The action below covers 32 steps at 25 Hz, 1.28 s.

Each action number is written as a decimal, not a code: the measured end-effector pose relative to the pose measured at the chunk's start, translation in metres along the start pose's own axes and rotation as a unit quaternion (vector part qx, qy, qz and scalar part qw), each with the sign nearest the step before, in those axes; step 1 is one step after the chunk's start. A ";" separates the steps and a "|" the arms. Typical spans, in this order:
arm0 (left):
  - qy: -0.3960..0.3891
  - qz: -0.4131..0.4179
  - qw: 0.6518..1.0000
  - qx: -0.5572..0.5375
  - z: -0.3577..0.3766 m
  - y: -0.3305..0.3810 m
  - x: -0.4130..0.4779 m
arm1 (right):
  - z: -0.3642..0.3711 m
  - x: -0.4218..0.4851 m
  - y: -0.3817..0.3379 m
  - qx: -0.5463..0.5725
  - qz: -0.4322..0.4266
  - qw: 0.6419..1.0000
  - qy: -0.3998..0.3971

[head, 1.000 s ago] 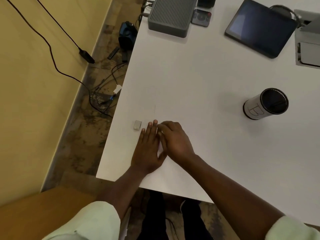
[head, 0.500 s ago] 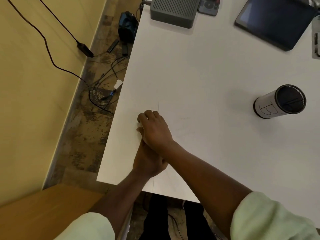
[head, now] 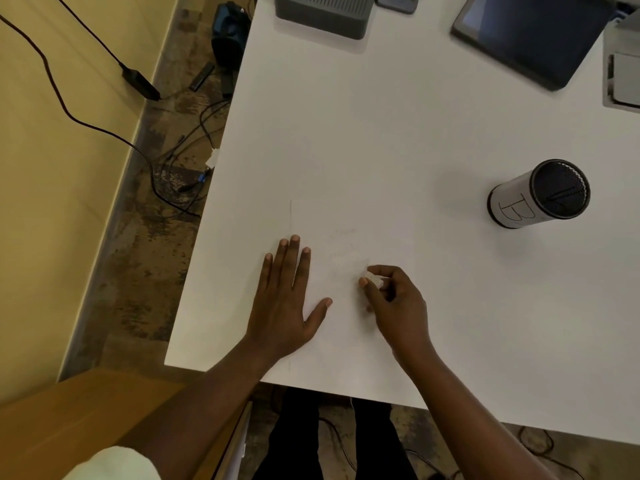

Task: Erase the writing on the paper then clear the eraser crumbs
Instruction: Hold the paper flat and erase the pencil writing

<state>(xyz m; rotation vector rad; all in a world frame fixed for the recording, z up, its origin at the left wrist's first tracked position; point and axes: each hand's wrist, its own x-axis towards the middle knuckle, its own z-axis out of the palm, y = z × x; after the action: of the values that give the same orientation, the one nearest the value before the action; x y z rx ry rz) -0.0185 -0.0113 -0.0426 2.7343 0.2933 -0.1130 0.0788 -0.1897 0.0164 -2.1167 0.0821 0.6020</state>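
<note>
A white sheet of paper [head: 349, 216] lies on the white table near its front left corner, its left edge barely visible. Faint pencil writing [head: 343, 244] shows in the sheet's middle. My left hand [head: 287, 299] lies flat on the paper's left part, fingers spread. My right hand [head: 394, 303] pinches a small white ribbed eraser [head: 374, 279] between thumb and fingers, with the eraser down on the paper just below and right of the writing.
A black mesh cup [head: 540, 194] with a "B" label lies on its side at the right. A grey box [head: 325, 12], a dark tablet [head: 533, 32] and a laptop [head: 623, 71] sit along the far edge. Cables [head: 187, 168] lie on the floor to the left.
My right hand reached over my left to the eraser at the table's left, took it, and brought it back to the paper's middle. My left hand stayed flat.
</note>
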 end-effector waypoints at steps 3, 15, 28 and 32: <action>-0.021 -0.025 0.999 0.029 0.004 0.011 -0.003 | 0.009 -0.006 -0.001 -0.024 -0.057 0.998 -0.004; -0.060 -0.028 0.995 0.077 0.003 0.014 -0.001 | 0.039 -0.001 0.001 -0.146 -0.134 0.980 0.025; -0.045 -0.026 0.996 0.077 0.002 0.014 -0.001 | 0.047 -0.004 0.008 -0.159 -0.159 0.974 0.029; -0.050 -0.023 0.995 0.086 0.002 0.015 -0.001 | 0.037 0.003 0.008 -0.132 -0.133 0.979 0.077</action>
<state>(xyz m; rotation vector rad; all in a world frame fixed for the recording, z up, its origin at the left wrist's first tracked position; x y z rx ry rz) -0.0159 -0.0256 -0.0386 2.8800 0.3336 -0.2991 0.0650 -0.1644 -0.0083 -2.3778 -0.2016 0.3013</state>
